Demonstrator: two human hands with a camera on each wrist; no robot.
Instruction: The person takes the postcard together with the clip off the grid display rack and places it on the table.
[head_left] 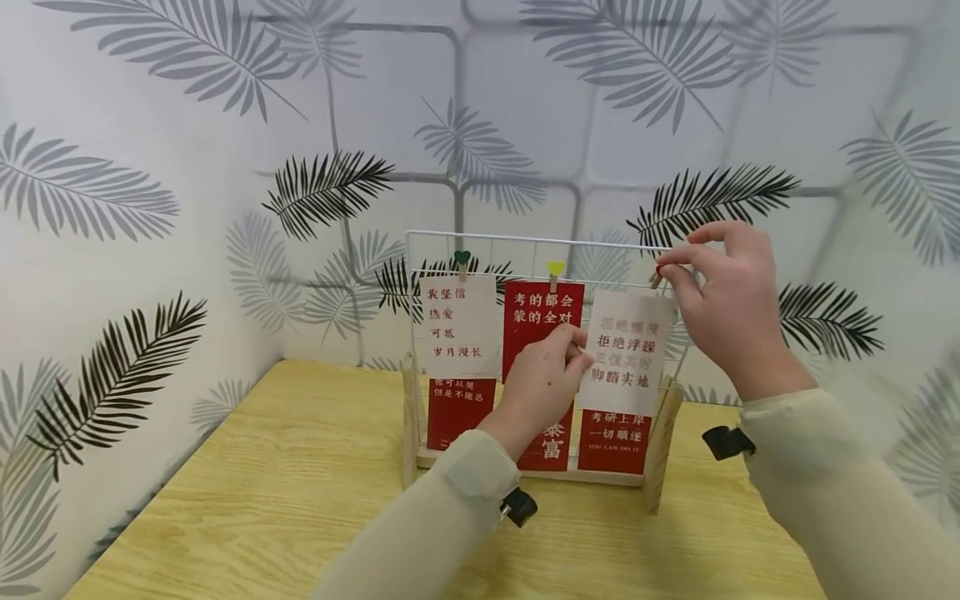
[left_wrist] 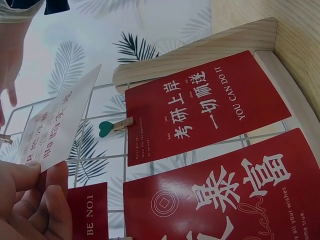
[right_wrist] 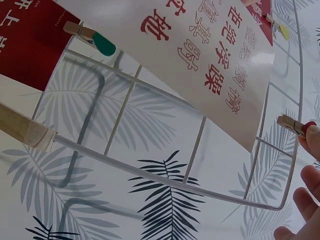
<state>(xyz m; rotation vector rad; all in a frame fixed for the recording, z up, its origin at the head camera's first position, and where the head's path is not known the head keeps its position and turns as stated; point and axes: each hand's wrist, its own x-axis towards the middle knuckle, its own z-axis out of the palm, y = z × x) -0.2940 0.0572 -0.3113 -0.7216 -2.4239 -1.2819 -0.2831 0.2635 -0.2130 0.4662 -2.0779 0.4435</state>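
My left hand (head_left: 542, 382) pinches the left edge of a white card (head_left: 628, 354) with red writing, between thumb and fingers. The card is before the right part of a white wire grid rack (head_left: 525, 239), its lower edge over a red card (head_left: 613, 450). At the rack's upper right corner, my right hand (head_left: 735, 287) holds a small wooden clothespin (right_wrist: 290, 124) by its red end. In the right wrist view the clothespin is apart from the white card, near the grid wires. A green-heart clothespin (left_wrist: 115, 127) grips the lower red card.
Another white card (head_left: 459, 329) hangs under a green-heart clip (head_left: 462, 260), and a red card (head_left: 534, 302) under a yellow one (head_left: 555, 271). The rack's wooden foot (head_left: 662, 454) stands on the wood-grain table (head_left: 285, 475). Leaf-patterned wall covering (head_left: 517, 108) is behind.
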